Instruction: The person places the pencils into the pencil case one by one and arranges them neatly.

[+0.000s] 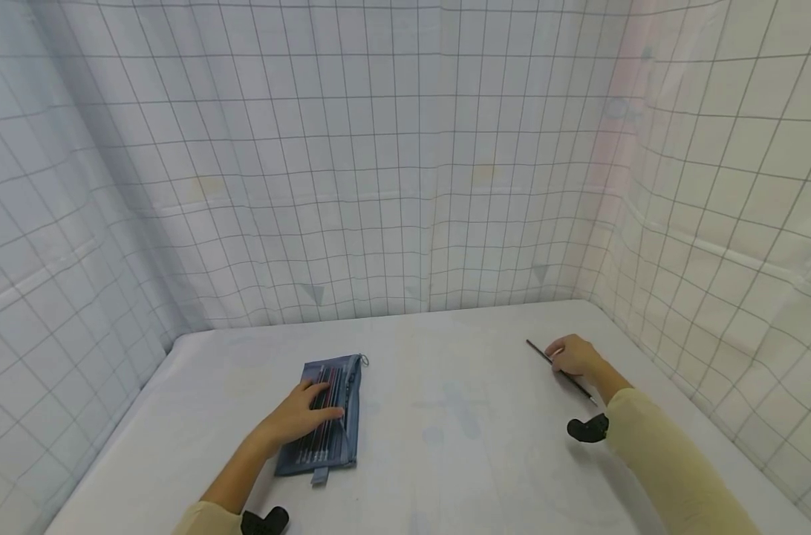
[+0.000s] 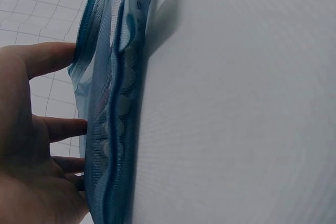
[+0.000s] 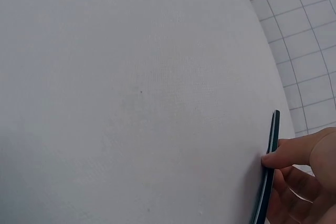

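A blue mesh pencil case [image 1: 353,427] lies on the left part of the table, with several pencils [image 1: 315,442] showing through its top. My left hand [image 1: 295,416] rests on it, fingers spread; in the left wrist view the fingertips touch the case [image 2: 115,124] from above. Far to the right, my right hand [image 1: 575,358] pinches a dark pencil [image 1: 579,388] around its middle. One end of that pencil is pale and points toward me. In the right wrist view, thumb and fingers grip the pencil [image 3: 262,198] close to the table surface.
A white cloth covers the table [image 1: 445,446]. Grid-patterned white curtains [image 1: 405,163] stand along the back and both sides. Black straps with mounts [image 1: 589,428] sit on both wrists. A zip-pull ring [image 1: 365,360] sticks out at the case's far corner.
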Tool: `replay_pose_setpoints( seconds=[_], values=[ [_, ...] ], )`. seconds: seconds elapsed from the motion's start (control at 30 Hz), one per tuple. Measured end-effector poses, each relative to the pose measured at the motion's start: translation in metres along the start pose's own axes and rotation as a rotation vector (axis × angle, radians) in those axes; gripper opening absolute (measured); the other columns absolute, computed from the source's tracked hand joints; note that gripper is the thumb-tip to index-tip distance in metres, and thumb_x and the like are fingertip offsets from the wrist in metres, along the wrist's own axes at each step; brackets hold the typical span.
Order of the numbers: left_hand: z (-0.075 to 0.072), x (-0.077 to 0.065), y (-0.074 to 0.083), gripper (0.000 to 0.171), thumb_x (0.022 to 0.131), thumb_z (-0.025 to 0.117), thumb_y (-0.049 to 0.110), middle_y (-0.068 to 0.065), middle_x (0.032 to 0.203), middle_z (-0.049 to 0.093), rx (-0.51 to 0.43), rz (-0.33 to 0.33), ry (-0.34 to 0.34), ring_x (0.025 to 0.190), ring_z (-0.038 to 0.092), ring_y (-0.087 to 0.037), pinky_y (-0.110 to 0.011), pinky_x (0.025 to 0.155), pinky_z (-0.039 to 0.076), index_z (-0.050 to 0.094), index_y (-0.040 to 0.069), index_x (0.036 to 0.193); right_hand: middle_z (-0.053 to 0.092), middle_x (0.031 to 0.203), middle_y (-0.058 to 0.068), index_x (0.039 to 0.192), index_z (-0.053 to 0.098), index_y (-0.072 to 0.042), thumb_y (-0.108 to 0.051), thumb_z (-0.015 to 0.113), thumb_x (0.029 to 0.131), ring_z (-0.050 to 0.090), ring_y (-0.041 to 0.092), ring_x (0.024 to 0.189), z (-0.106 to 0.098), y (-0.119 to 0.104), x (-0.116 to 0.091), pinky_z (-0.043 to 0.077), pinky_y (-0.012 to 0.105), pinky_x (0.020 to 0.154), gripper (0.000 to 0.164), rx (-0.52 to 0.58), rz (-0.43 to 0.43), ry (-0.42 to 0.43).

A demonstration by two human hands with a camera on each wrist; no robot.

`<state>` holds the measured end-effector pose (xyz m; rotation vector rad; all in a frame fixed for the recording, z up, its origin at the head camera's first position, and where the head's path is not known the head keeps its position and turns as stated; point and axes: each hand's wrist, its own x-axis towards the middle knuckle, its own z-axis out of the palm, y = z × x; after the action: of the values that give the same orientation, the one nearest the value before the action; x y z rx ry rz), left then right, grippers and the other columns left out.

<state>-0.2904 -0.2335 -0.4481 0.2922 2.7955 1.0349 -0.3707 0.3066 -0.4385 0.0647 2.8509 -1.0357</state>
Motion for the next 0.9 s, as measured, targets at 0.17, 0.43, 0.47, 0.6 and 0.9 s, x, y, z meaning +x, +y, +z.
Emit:
replay_pose_setpoints(
  seconds=[0.17,0.43,0.47,0.6,0.9],
  values=[
    [0.0,0.0,0.0,0.083,0.095,0.07,0.044,-0.043,0.158,0.019,-0.001,0.002,-0.002,0.143,0.02,-0.064,-0.076,0.109,0.025,0.042,-0.01,0.151,0.069,0.106,0.017,0.119,0.072,0.004,-0.001,0.067,0.087,0.065,0.028,0.09,0.002,0.003,0.003,0.054,0.042,0.075,0.032,-0.032,-0.006,0.023],
    [-0.001,-0.001,0.002,0.083,0.095,0.07,0.045,-0.043,0.158,0.02,-0.004,0.002,-0.007,0.144,0.021,-0.063,-0.075,0.109,0.025,0.042,-0.009,0.151,0.068,0.112,0.021,0.121,0.071,0.005,-0.005,0.067,0.09,0.065,0.031,0.095,0.007,0.001,0.007,0.054,0.043,0.077,0.033,0.06,0.002,0.05],
    [-0.001,-0.001,0.001,0.083,0.095,0.07,0.045,-0.043,0.158,0.02,-0.003,0.002,-0.006,0.144,0.021,-0.063,-0.075,0.109,0.025,0.042,-0.009,0.152,0.067,0.113,0.021,0.122,0.07,0.006,-0.004,0.066,0.091,0.064,0.031,0.095,0.008,0.0,0.008,0.053,0.041,0.076,0.033,0.095,0.007,0.043],
    [-0.001,-0.001,0.001,0.082,0.095,0.07,0.045,-0.043,0.158,0.02,0.002,0.003,-0.002,0.143,0.021,-0.063,-0.076,0.109,0.026,0.042,-0.009,0.151,0.067,0.108,0.018,0.126,0.067,0.009,0.0,0.065,0.09,0.062,0.026,0.088,0.012,-0.007,0.009,0.052,0.035,0.07,0.037,0.231,0.041,0.021],
    [-0.001,-0.002,0.001,0.082,0.095,0.07,0.045,-0.042,0.158,0.021,0.006,-0.001,0.003,0.144,0.021,-0.063,-0.076,0.109,0.026,0.042,-0.009,0.151,0.063,0.123,0.021,0.134,0.062,0.009,0.0,0.066,0.091,0.062,0.024,0.096,0.025,-0.032,0.006,0.054,0.033,0.078,0.043,0.44,0.116,-0.026]
  ],
)
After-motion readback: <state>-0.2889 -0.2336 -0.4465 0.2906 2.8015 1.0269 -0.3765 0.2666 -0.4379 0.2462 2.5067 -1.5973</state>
